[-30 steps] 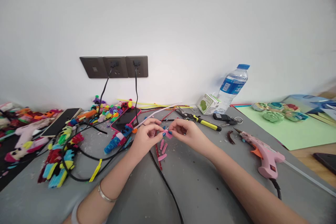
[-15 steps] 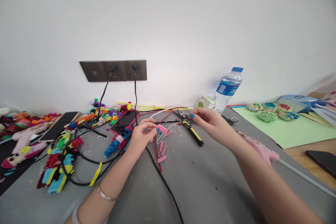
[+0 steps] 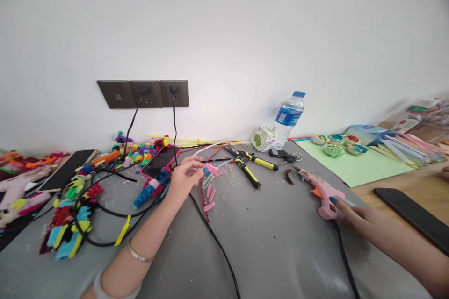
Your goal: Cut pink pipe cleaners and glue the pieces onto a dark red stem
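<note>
My left hand [image 3: 185, 178] is closed, pinching a small pink fuzzy piece [image 3: 211, 168] between thumb and fingertips. Below it lie several short pink fuzzy pieces [image 3: 209, 206] and a red glittery strip [image 3: 202, 198]. On the right, a pink hot glue gun [image 3: 328, 196] lies on its side, nozzle toward the wall and black cord running toward me. My right hand [image 3: 354, 218] is at its rear, a blue-nailed digit pressed on the handle; the other fingers are curled and partly hidden. Yellow-and-black pliers [image 3: 250, 173] lie with handles spread between the hands.
Fuzzy colourful figures [image 3: 75, 215], cables and phones [image 3: 68, 170] crowd the left. A tilted water bottle [image 3: 288, 119], small box [image 3: 263, 138] and keys [image 3: 286, 155] stand or lie near the wall. Green paper [image 3: 368, 166] holds crumpled flowers; a black phone [image 3: 414, 215] lies at right.
My right hand has left the pliers and moved right and nearer to the glue gun, touching its handle. The left hand keeps its pinch on the pink piece. The view has turned slightly right.
</note>
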The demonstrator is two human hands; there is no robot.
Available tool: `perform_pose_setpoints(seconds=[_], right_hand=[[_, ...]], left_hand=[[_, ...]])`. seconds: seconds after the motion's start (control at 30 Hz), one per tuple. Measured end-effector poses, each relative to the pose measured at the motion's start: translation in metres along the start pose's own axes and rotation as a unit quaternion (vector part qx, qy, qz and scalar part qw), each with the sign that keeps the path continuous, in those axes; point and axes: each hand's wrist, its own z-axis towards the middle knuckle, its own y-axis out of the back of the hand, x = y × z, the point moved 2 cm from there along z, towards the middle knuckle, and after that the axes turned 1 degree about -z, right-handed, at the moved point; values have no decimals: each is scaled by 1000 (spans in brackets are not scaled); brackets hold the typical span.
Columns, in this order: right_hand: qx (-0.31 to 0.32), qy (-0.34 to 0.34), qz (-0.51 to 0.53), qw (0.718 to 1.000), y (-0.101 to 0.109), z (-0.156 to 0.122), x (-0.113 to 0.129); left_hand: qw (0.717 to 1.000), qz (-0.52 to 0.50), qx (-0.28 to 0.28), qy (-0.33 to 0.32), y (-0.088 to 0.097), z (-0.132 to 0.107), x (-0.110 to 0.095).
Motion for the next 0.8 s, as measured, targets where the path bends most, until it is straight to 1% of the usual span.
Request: perform_pose_setpoints(seconds=[0.07, 0.13, 0.2, 0.23, 0.3, 0.37, 0.4, 0.43, 0.47, 0.57, 0.63, 0.7, 0.73, 0.8], right_hand=[[49, -58, -25, 997, -11, 2, 13], [62, -91, -48, 993, -17, 5, 20], [59, -117, -34, 991, -20, 6, 18], [58, -136, -8, 989, -20, 5, 15], [36, -169, 77, 982, -18, 0, 9], [-5, -190, 200, 961, -16, -7, 11], [-30, -186, 267, 945, -14, -10, 18], [-53, -171, 333, 926, -11, -12, 27], [-73, -141, 386, 909, -8, -13, 40], [-83, -31, 478, 874, 4, -8, 89], [-52, 33, 507, 860, 7, 1, 123], [-17, 95, 520, 849, 5, 13, 155], [1, 130, 522, 843, 1, 19, 169], [65, 207, 518, 827, -11, 29, 195]], left_hand=[[1000, 0, 3, 0, -1, 0, 0], [1000, 6, 5, -3, -1, 0, 0], [1000, 11, 6, -3, -1, 0, 0], [1000, 9, 6, -3, -1, 0, 0], [1000, -2, 4, 0, 0, 1, 1], [1000, -9, 2, 3, 1, 1, 1], [1000, -8, 2, 4, 1, 1, 1], [1000, -7, 0, 6, 1, 0, 1], [1000, -5, -3, 7, 1, 0, 1], [1000, 0, -25, -7, 2, 0, -1], [999, 6, -44, -17, 3, -1, -2], [998, 11, -59, -25, 4, 0, -3], [997, 13, -67, -30, 4, 0, -3], [996, 13, -80, -40, 6, 2, -3]])
